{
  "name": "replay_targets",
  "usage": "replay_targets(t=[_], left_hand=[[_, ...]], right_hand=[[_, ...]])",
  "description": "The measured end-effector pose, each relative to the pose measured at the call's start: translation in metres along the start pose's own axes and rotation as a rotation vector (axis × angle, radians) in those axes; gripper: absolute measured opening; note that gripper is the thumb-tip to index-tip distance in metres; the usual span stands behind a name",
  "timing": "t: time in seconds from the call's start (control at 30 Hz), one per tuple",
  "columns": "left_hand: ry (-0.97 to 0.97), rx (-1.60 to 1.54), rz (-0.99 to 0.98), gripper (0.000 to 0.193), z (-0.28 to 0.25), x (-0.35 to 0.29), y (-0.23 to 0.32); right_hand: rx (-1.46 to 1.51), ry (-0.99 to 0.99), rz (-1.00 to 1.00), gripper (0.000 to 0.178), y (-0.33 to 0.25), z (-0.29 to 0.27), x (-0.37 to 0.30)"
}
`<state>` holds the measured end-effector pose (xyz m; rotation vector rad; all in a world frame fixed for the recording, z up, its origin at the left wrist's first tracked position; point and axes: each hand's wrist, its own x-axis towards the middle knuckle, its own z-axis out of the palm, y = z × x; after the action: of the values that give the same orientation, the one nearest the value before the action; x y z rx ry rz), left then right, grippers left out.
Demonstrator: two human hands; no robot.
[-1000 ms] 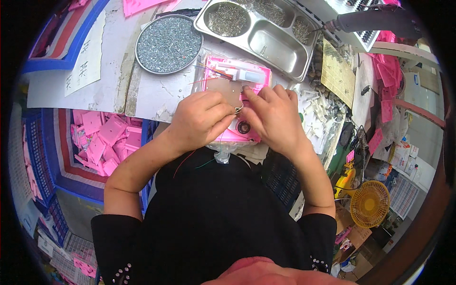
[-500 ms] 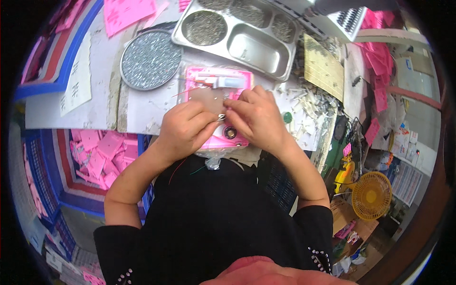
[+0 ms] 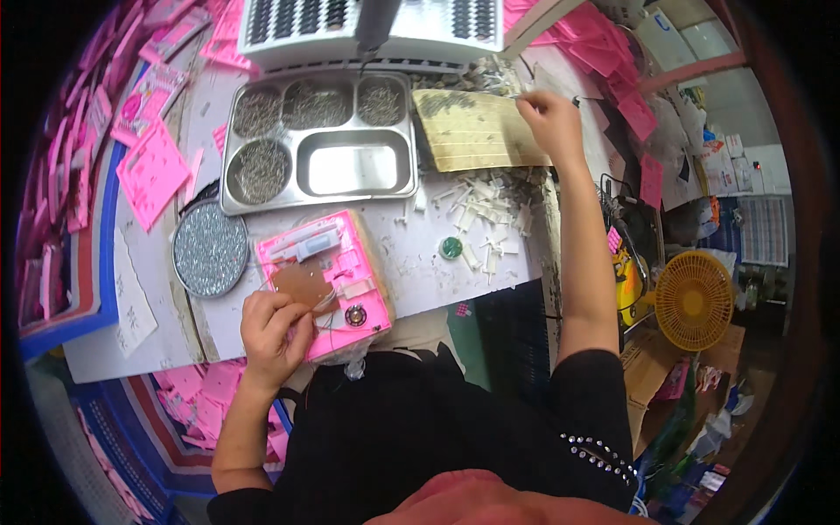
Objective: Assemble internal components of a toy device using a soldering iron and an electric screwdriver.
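A pink plastic casing (image 3: 381,308) lies on a block at the table's near edge. It holds a white and light-blue part (image 3: 317,245), a brown patch and a small round speaker-like part (image 3: 355,315). My left hand (image 3: 273,332) is at the casing's near left corner, fingers curled together on thin wires that run from the casing. My right hand (image 3: 556,127) is stretched out to the far right, over the right edge of a stained yellowish board (image 3: 481,144). Its thumb and fingertips are pinched together; anything between them is too small to make out.
A steel compartment tray (image 3: 407,184) holds small metal pieces in several wells. Left of the casing sits a round dish (image 3: 210,249) of shiny bits. White plastic parts (image 3: 486,219) and a green round piece (image 3: 451,248) lie right. A white vented box (image 3: 306,39) stands behind.
My right hand has left the casing and reached out to the yellowish board. My left hand stays by the casing, now at its near left corner. The view has turned.
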<state>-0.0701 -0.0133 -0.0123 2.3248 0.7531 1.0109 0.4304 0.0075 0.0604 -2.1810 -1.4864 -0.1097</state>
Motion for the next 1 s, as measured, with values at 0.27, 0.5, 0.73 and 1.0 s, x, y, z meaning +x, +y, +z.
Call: replay_targets(t=[0.27, 0.5, 0.73, 1.0], left_hand=[[0.061, 0.049, -0.168, 0.021, -0.019, -0.02, 0.015], [-0.076, 0.036, -0.162, 0.028, -0.015, -0.035, 0.025], [-0.017, 0.071, -0.138, 0.022, -0.02, -0.027, 0.03], [0.025, -0.078, -0.126, 0.016, -0.027, 0.027, 0.033]], right_hand=[[0.343, 0.076, -0.016, 0.024, 0.038, 0.046, 0.058], [-0.132, -0.132, 0.123, 0.029, 0.026, 0.062, 0.059], [-0.275, -0.246, 0.216, 0.032, 0.026, 0.072, 0.096], [0.811, 0.253, 0.387, 0.026, 0.016, 0.04, 0.037]])
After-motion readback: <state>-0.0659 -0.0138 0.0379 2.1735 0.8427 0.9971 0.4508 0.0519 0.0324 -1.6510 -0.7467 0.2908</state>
